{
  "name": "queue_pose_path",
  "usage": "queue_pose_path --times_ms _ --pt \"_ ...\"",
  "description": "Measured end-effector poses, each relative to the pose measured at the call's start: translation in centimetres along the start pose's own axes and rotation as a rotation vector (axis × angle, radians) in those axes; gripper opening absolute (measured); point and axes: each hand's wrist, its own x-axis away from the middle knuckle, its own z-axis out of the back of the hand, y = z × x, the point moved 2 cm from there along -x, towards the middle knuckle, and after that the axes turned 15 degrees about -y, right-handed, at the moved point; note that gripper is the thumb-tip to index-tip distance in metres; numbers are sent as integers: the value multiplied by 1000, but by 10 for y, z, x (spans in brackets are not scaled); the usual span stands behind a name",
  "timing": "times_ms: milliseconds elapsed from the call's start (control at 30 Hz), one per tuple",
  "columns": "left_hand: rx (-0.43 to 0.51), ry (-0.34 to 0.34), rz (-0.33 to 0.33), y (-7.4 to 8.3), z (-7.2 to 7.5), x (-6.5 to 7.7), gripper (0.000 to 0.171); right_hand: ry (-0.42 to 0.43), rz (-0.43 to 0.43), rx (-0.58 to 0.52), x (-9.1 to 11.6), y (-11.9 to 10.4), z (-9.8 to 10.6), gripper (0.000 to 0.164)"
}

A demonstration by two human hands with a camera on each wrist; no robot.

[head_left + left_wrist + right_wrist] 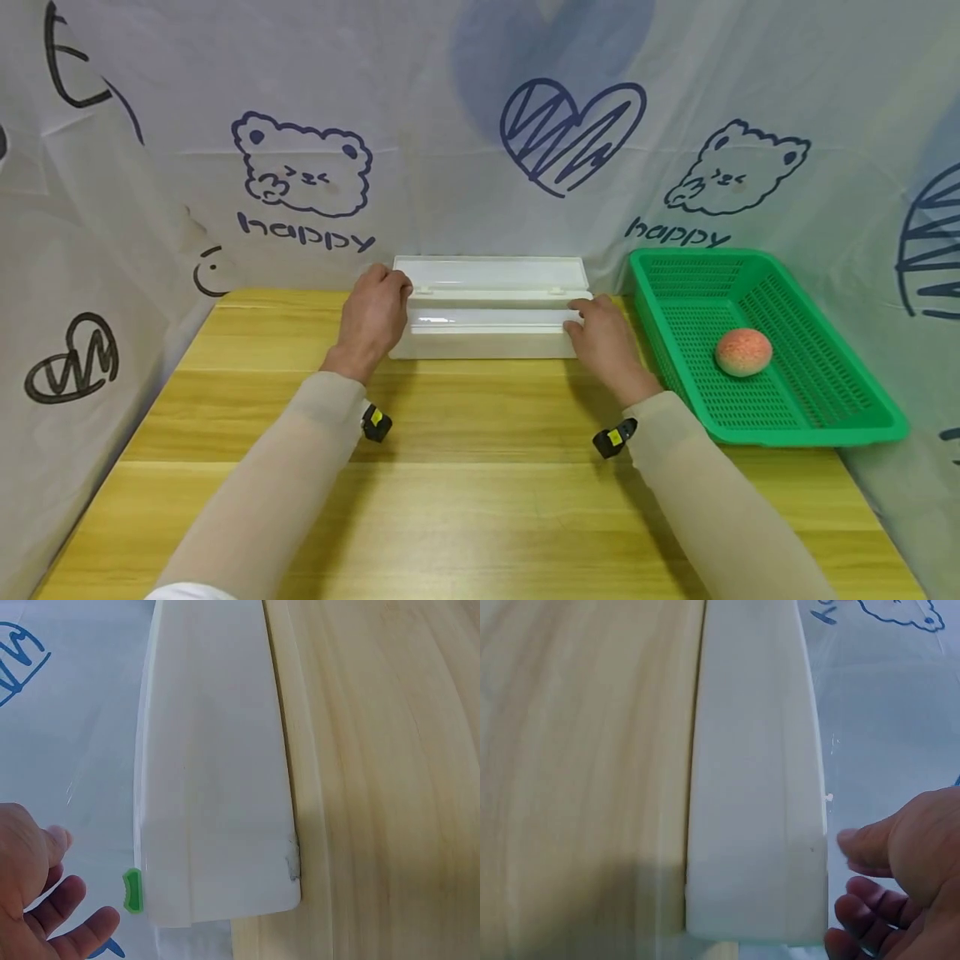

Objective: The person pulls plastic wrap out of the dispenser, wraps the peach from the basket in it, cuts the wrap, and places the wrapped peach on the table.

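A long white plastic box (487, 347), probably a cling-film dispenser, lies along the middle of the far edge of the wooden table (465, 508), its lid (487, 272) tipped back toward the cloth. Inside runs a pale, glossy roll (487, 318). A small green piece (133, 891), perhaps a slide cutter, shows at the box's left end in the left wrist view.

The left hand (372, 312) is at the left end, fingers loosely bent and spread, with nothing visible between them; the right hand (603, 340) is at the right end, thumb and fingers apart. Whether either touches the box, I cannot tell.

The box looks light and stiff, with smooth walls that may slip under dry fingertips. The hinge is likely its most fragile part, so the safer hold is low on both short ends, leaving the lid unloaded. Any film on the roll would be thin, limp and clingy, best pinched by both corners.
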Motion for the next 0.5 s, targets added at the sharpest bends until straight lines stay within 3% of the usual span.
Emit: queue_pose_path --times_ms 167,500 --pt "7 14 -6 2 2 0 20 -53 -25 -8 -1 8 7 37" --pt "19 27 -4 2 4 4 20 -140 12 7 -11 17 13 46"
